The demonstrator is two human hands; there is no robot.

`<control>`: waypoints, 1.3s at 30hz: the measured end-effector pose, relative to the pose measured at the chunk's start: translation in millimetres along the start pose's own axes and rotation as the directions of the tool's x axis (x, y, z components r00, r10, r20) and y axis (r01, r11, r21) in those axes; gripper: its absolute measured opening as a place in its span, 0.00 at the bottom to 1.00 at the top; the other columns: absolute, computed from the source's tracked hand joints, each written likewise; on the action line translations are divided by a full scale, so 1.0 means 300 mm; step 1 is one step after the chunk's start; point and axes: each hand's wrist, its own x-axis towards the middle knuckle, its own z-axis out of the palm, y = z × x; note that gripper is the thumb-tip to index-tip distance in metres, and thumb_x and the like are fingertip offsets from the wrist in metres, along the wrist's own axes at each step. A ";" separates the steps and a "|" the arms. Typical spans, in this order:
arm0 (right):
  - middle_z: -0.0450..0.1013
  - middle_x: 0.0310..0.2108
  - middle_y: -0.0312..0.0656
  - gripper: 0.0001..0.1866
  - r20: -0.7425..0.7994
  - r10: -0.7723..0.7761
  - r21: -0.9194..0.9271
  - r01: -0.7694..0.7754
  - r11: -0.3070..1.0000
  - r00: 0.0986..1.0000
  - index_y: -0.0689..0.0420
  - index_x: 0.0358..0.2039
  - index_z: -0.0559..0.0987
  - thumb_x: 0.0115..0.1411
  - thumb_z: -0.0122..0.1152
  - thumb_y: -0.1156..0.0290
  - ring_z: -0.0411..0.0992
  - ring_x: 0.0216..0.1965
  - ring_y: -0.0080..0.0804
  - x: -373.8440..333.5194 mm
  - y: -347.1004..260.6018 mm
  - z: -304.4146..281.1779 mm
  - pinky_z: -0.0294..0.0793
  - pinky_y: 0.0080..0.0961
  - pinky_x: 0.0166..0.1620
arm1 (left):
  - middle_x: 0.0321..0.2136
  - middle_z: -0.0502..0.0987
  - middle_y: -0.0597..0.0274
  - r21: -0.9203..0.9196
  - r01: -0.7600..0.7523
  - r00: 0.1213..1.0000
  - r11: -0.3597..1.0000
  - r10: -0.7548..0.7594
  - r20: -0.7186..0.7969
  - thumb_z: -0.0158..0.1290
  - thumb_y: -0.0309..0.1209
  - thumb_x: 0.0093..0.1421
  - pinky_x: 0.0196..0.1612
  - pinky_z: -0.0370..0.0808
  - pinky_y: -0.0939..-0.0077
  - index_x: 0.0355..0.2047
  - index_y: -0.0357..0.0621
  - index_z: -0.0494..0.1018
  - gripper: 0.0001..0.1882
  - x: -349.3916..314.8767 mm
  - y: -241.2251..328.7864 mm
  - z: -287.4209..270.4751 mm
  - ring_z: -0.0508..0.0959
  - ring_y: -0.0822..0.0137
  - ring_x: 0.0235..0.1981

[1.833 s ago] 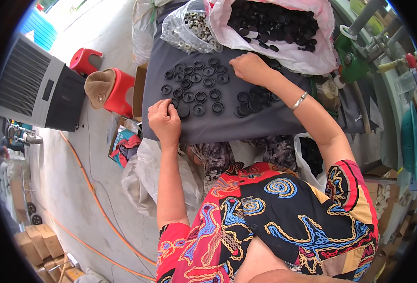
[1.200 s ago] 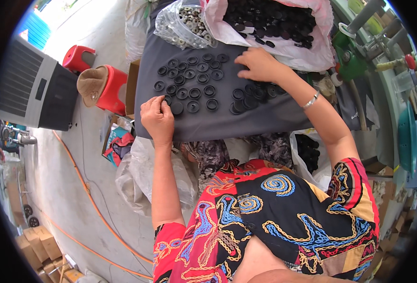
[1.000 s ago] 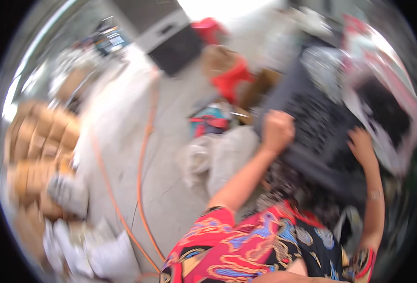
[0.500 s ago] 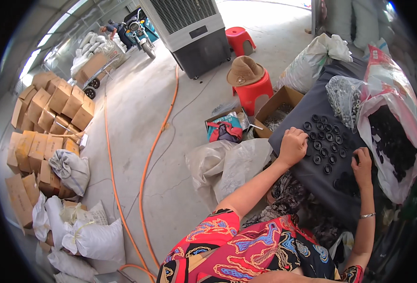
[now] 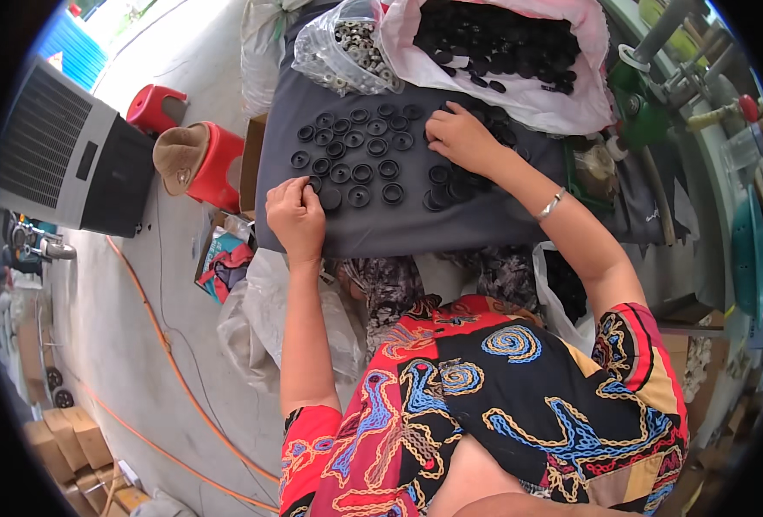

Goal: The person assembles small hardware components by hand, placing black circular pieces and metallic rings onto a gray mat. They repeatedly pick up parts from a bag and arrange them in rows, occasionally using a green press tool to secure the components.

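- Black round plastic caps with raised rims lie singly in loose rows on the left half of the dark grey cloth-covered table; this spreading-out looks well advanced.
- The left hand, at the near left edge of the rows, has thumb and fingers drawn together beside a cap; whether it grips one I cannot tell. Just to its right lies a smooth-topped black disc.
- Beyond the rows, a clear plastic bag holds many small silvery metal pieces; whether any sit in the caps is too small to tell.
- The right hand is right of the rows, fingers bent; its palm is hidden, so I cannot tell whether it holds anything.
- Near it, a crowded cluster of black pieces appears unsorted.
- Far right, a white-and-pink sack holds many black discs, suggesting much is left.
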 end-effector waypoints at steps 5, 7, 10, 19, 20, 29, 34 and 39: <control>0.70 0.28 0.40 0.07 -0.012 0.048 0.074 -0.047 0.996 0.999 0.56 0.27 0.73 0.51 0.63 0.71 0.72 0.36 0.40 0.033 0.019 0.012 0.64 0.46 0.57 | 0.31 0.79 0.57 0.031 -0.011 1.000 0.999 0.010 0.020 0.54 0.20 0.52 0.41 0.73 0.68 0.31 0.39 0.79 0.07 -0.007 0.002 -0.008 0.77 0.59 0.35; 0.71 0.28 0.40 0.06 0.006 0.126 0.130 -0.125 0.984 0.992 0.56 0.28 0.75 0.51 0.63 0.70 0.72 0.36 0.40 0.022 0.019 -0.013 0.65 0.45 0.54 | 0.32 0.80 0.57 0.036 -0.016 1.000 0.999 0.015 0.020 0.54 0.21 0.52 0.41 0.73 0.68 0.31 0.39 0.79 0.07 -0.007 0.000 -0.009 0.77 0.59 0.35; 0.73 0.29 0.40 0.09 0.082 0.209 0.196 -0.222 0.955 0.974 0.55 0.31 0.78 0.51 0.64 0.66 0.73 0.36 0.40 -0.010 0.003 -0.091 0.66 0.44 0.47 | 0.32 0.80 0.57 0.029 -0.010 1.000 1.000 0.009 0.014 0.53 0.21 0.52 0.41 0.73 0.68 0.31 0.39 0.79 0.07 -0.014 -0.003 -0.011 0.77 0.58 0.35; 0.71 0.31 0.37 0.13 0.270 0.031 -0.152 0.011 0.988 0.962 0.52 0.38 0.79 0.52 0.64 0.63 0.69 0.39 0.34 -0.081 -0.140 -0.101 0.62 0.31 0.45 | 0.31 0.80 0.58 0.024 -0.007 1.000 1.000 0.007 0.006 0.54 0.21 0.52 0.41 0.73 0.68 0.30 0.40 0.79 0.06 -0.014 -0.004 -0.003 0.77 0.59 0.35; 0.71 0.31 0.37 0.13 0.277 0.049 -0.161 -0.004 0.987 0.960 0.52 0.37 0.79 0.52 0.64 0.63 0.69 0.39 0.34 -0.077 -0.139 -0.095 0.62 0.31 0.45 | 0.31 0.80 0.58 0.026 -0.008 1.000 1.000 0.008 0.005 0.54 0.21 0.52 0.41 0.73 0.68 0.30 0.40 0.79 0.06 -0.015 -0.004 -0.005 0.77 0.59 0.35; 0.71 0.31 0.38 0.11 0.195 0.068 -0.105 -0.048 0.993 0.978 0.54 0.36 0.79 0.53 0.63 0.65 0.71 0.40 0.36 0.003 -0.154 -0.014 0.63 0.33 0.45 | 0.31 0.79 0.58 0.022 -0.001 1.000 1.000 0.000 0.010 0.54 0.23 0.51 0.43 0.71 0.64 0.30 0.40 0.78 0.06 -0.021 -0.020 -0.003 0.76 0.57 0.35; 0.72 0.31 0.38 0.12 0.134 0.065 -0.056 -0.058 0.997 0.989 0.55 0.37 0.78 0.54 0.62 0.64 0.71 0.39 0.36 0.017 -0.127 -0.012 0.64 0.33 0.44 | 0.31 0.79 0.57 0.006 0.016 1.000 1.000 -0.016 0.017 0.54 0.23 0.51 0.43 0.71 0.64 0.30 0.40 0.78 0.06 -0.014 -0.006 -0.004 0.76 0.57 0.36; 0.74 0.32 0.41 0.13 0.146 0.088 -0.019 -0.086 0.996 0.985 0.55 0.36 0.80 0.54 0.61 0.61 0.72 0.40 0.41 -0.066 -0.074 -0.109 0.65 0.38 0.44 | 0.31 0.80 0.57 0.027 -0.015 1.000 1.000 0.015 0.003 0.54 0.22 0.53 0.40 0.73 0.68 0.31 0.39 0.79 0.06 -0.019 -0.009 -0.007 0.77 0.58 0.35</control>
